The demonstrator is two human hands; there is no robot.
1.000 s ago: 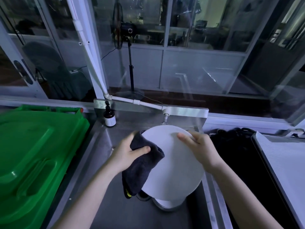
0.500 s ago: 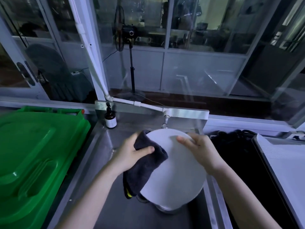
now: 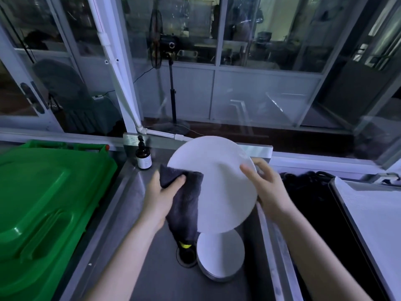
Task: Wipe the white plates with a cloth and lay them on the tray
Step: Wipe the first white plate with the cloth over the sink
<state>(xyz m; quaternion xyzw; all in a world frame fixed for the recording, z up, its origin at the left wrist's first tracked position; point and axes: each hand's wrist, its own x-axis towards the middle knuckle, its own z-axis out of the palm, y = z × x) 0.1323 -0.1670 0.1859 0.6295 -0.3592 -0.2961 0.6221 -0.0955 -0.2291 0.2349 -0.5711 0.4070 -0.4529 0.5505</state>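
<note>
1. Tray [image 3: 373, 224]: steel-rimmed, pale-lined, flat at the far right, beyond the sink's right wall.
2. Sink [image 3: 152, 268]: steel basin beneath both hands.
3. Held plate [image 3: 217, 183]: white and round, tilted up over the sink with its face to the camera. The tray lies to its right, well apart.
4. Stacked plates [image 3: 220, 255]: white, flat on the sink floor just below the held plate, beside the drain.
5. Cloth [image 3: 184, 205]: dark, draped against the held plate's left rim and hanging down.
6. Right hand [image 3: 267, 187]: pinches the plate's right rim, thumb on the near face, fingers behind. It is the hand nearer the tray, so probably the one to carry the plate rightward.
7. Left hand [image 3: 160, 198]: grips the cloth, thumb pressing it at the plate's left edge, the side away from the tray.
</note>
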